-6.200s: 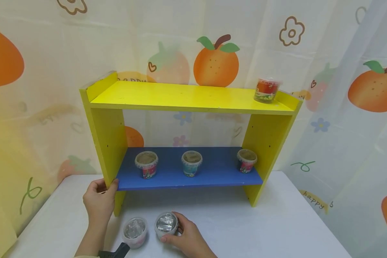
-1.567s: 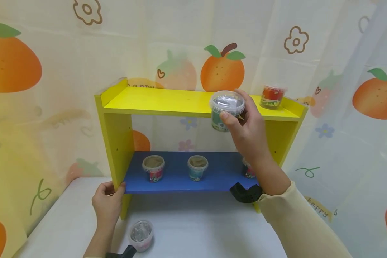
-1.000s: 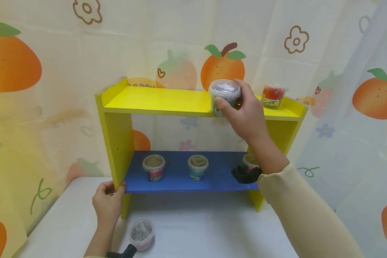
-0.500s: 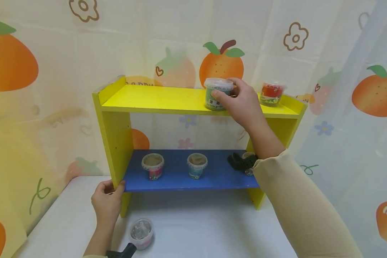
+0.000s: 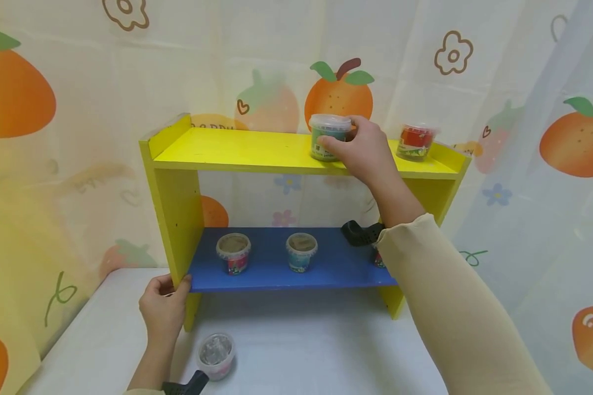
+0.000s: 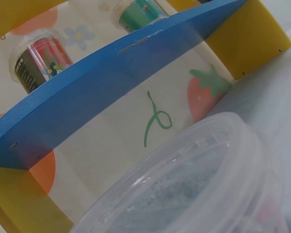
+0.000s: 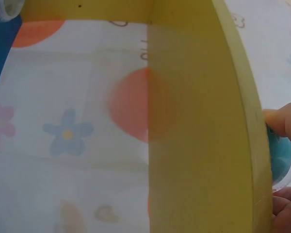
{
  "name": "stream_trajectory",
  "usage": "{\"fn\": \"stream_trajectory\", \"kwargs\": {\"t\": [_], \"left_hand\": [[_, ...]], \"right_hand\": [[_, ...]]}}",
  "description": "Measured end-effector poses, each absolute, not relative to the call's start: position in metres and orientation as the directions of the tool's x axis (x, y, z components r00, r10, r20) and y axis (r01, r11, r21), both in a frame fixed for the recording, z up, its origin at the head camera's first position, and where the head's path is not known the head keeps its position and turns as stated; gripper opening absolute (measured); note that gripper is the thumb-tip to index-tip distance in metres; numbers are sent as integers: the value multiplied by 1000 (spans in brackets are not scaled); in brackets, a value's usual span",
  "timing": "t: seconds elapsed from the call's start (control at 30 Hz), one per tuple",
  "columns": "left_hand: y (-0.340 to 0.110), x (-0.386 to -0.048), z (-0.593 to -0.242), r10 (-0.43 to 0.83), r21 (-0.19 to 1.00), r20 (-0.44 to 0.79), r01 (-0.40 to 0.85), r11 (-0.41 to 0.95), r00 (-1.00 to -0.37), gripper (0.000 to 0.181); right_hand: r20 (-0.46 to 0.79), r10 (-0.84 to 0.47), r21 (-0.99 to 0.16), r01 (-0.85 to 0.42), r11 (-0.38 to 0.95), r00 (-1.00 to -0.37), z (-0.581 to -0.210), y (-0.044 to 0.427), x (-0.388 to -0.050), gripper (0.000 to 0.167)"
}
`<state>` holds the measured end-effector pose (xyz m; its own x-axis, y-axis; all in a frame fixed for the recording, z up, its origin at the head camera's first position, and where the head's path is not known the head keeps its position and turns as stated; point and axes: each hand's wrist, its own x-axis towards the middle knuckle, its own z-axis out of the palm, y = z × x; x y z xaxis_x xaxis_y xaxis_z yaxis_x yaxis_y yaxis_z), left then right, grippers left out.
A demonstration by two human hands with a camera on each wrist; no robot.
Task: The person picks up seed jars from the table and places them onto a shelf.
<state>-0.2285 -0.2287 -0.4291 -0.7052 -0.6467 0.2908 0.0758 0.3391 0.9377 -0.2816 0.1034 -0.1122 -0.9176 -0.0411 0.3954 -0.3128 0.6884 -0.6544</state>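
My right hand (image 5: 363, 148) grips a green-labelled plastic tub (image 5: 328, 137) with a clear lid, upright at the front of the yellow top shelf (image 5: 247, 148). In the right wrist view only part of that tub (image 7: 280, 160) shows past the board's edge. My left hand (image 5: 163, 310) holds the lower left side panel of the shelf unit, thumb by the blue shelf's corner. A pink-labelled tub (image 5: 216, 356) stands on the table near my left wrist; its clear rim (image 6: 184, 179) looms large in the left wrist view.
A red-labelled tub (image 5: 416, 142) stands at the top shelf's right end. On the blue shelf (image 5: 267, 274) are a pink tub (image 5: 234, 253), a blue tub (image 5: 301, 252) and, mostly behind my right sleeve, another tub (image 5: 378, 258). A white table (image 5: 296, 340) lies below.
My right hand has carried the green tub from the table up to the top shelf, lately shifting it slightly left and back. My left hand stays on the side panel.
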Motion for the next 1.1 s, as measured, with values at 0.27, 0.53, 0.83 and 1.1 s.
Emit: {"fn": "stream_trajectory", "kwargs": {"t": [0.27, 0.53, 0.83, 1.1], "left_hand": [[-229, -228, -429, -647, 942, 284, 81, 325, -708, 40], [-229, -227, -427, -650, 946, 268, 66, 319, -711, 39], [-229, -226, -425, -649, 949, 252, 53, 310, -718, 40], [-228, -227, -426, -648, 944, 286, 90, 318, -706, 37]], "right_hand": [[380, -30, -613, -275, 741, -925, -111, 100, -289, 69], [392, -14, -594, -264, 760, -920, -115, 98, -292, 71], [404, 13, -569, -241, 786, -914, -120, 92, -292, 70], [530, 90, -509, -232, 829, -843, -135, 91, -287, 80]]}}
